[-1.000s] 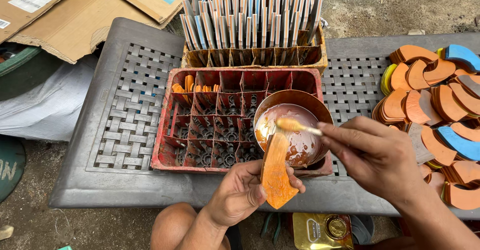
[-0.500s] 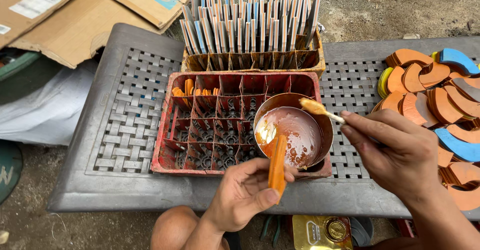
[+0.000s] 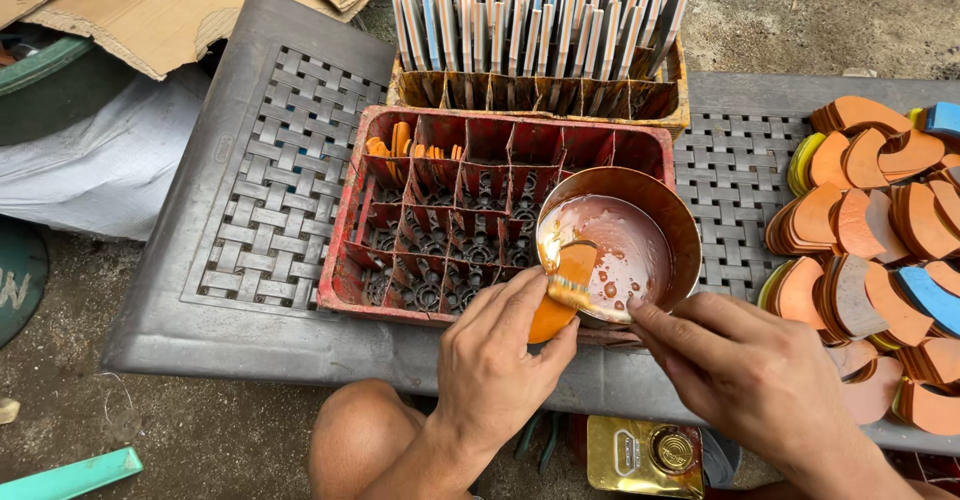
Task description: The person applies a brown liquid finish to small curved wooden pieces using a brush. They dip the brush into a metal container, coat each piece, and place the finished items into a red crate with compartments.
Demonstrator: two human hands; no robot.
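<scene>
My left hand [image 3: 500, 360] grips an orange curved piece [image 3: 560, 295] and holds it over the rim of a round metal bowl [image 3: 672, 215] with brownish liquid inside. My right hand [image 3: 745, 370] holds a small brush [image 3: 572, 292] whose bristles rest on the orange piece. The bowl sits on the right end of a red divided crate [image 3: 350, 260], which has a few orange pieces [image 3: 400, 143] standing in its far-left cells.
A yellow crate [image 3: 540, 95] packed with upright flat strips stands behind the red one. Piles of orange and blue curved pieces [image 3: 880, 230] lie on the grey woven-pattern table [image 3: 250, 220] at right. Cardboard [image 3: 160, 10] lies far left; a gold tin [image 3: 650, 455] sits below.
The brush has come back from the bowl's far rim onto the orange piece. My left hand has tilted the piece and brought it to the bowl's near edge.
</scene>
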